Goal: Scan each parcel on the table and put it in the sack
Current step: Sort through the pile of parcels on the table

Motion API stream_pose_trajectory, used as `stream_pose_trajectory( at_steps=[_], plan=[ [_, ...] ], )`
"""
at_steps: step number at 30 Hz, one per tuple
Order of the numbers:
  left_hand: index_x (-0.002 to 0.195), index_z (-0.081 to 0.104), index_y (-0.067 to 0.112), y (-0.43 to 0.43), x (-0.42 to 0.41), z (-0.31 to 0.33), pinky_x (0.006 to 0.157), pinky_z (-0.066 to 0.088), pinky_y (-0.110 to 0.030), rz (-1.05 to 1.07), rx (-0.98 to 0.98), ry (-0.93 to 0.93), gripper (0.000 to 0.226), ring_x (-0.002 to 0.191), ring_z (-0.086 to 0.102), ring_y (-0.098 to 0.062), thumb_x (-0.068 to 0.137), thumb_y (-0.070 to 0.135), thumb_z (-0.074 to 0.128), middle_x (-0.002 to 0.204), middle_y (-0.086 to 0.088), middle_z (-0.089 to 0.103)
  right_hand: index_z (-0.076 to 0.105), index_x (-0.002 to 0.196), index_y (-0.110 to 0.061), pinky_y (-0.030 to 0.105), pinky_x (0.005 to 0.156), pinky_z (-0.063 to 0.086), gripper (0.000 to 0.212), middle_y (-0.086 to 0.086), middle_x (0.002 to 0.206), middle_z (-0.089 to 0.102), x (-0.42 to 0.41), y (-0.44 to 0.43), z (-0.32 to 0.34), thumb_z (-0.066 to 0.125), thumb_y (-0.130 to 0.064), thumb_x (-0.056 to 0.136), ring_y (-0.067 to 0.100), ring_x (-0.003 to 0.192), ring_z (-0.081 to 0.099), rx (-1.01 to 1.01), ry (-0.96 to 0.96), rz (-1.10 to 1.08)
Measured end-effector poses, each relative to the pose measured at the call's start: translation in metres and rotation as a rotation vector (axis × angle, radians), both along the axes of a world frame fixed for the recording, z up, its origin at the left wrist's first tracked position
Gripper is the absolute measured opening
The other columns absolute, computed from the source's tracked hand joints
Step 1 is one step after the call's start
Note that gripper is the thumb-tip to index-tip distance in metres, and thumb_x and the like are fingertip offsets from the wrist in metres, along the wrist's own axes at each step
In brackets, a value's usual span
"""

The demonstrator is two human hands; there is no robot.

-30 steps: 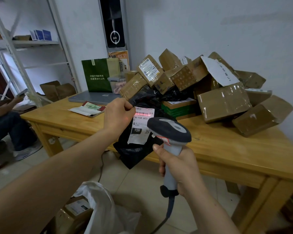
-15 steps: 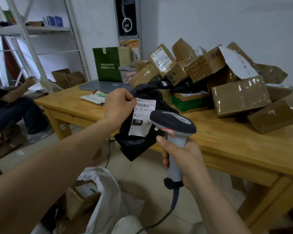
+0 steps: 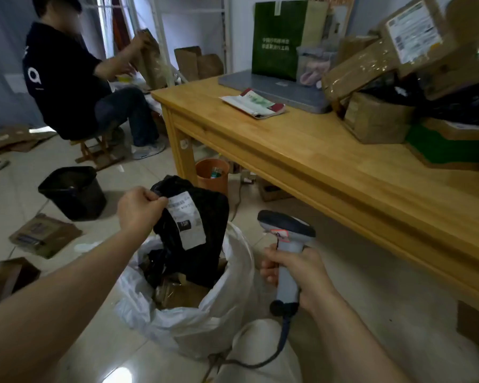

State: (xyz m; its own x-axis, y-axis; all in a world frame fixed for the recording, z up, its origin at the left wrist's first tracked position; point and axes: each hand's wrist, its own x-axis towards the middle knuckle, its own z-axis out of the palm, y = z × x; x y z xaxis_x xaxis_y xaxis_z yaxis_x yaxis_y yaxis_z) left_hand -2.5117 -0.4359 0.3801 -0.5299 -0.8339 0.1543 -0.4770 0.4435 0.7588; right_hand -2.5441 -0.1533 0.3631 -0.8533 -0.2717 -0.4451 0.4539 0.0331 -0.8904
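My left hand [image 3: 140, 210] pinches the top edge of a black plastic parcel [image 3: 205, 244] with a white label. The parcel hangs into the open mouth of a white sack [image 3: 227, 308] on the floor, its lower part inside the sack among other parcels. My right hand [image 3: 302, 275] grips the handle of a grey barcode scanner [image 3: 286, 230], held upright to the right of the sack, its cable trailing to the floor. Several taped cardboard parcels [image 3: 376, 117] and black bags are piled on the wooden table [image 3: 302, 158] at the upper right.
A seated person [image 3: 67, 76] handles a box at the upper left. A black bin [image 3: 72, 192], an orange bucket [image 3: 212, 174] under the table and flat parcels [image 3: 43, 234] lie on the tiled floor. A laptop [image 3: 274, 89], a booklet and a green bag [image 3: 278, 37] are on the table.
My left hand has carried the black parcel from beside the table down and left into the sack's mouth. The scanner has dropped lower in my right hand, and my view has turned down and left.
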Motion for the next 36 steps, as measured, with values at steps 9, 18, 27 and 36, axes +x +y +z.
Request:
stream_pose_trajectory(
  at_steps=[9,18,27,36],
  plan=[
    [0.085,0.059,0.009,-0.073,-0.018,-0.083,0.069,0.044,-0.035,0.128,0.053,-0.069,0.014,0.079,0.060,-0.028,0.079,0.014,0.070,0.081,-0.008,0.062,0.062,0.101,0.003,0.047,0.088,0.053,0.037,0.019,0.093,0.067,-0.082,-0.080,-0.125,0.077,-0.008,0.069,0.034,0.086,0.064,0.219,-0.261,0.018],
    [0.125,0.062,0.010,-0.130,-0.069,-0.111,0.091,0.049,-0.037,0.142,-0.058,-0.185,0.037,0.103,0.064,-0.031,0.088,0.017,0.063,0.116,-0.015,0.067,0.060,0.083,-0.014,0.028,0.062,0.046,0.016,0.008,0.081,0.061,-0.106,-0.123,-0.176,0.073,-0.009,0.076,0.021,0.075,0.057,0.261,-0.342,0.267],
    [0.090,0.068,-0.006,-0.139,-0.129,-0.144,0.064,0.051,-0.035,0.088,0.161,-0.389,0.023,0.070,0.062,-0.032,0.090,0.014,0.059,0.083,-0.020,0.066,0.057,0.111,-0.008,0.033,0.064,0.051,0.045,0.014,0.097,0.064,-0.149,-0.138,-0.184,0.077,-0.008,0.071,0.028,0.082,0.062,0.099,-0.268,0.063],
    [0.144,0.042,0.024,-0.076,-0.162,-0.198,0.111,0.022,-0.036,-0.527,0.017,-1.049,0.067,0.136,0.032,-0.031,0.091,0.065,0.042,0.149,-0.014,0.038,0.068,0.102,-0.007,0.033,0.065,0.052,0.035,0.014,0.096,0.070,-0.159,-0.115,-0.210,0.076,-0.001,0.069,0.030,0.085,0.065,0.019,-0.287,-0.019]
  ],
)
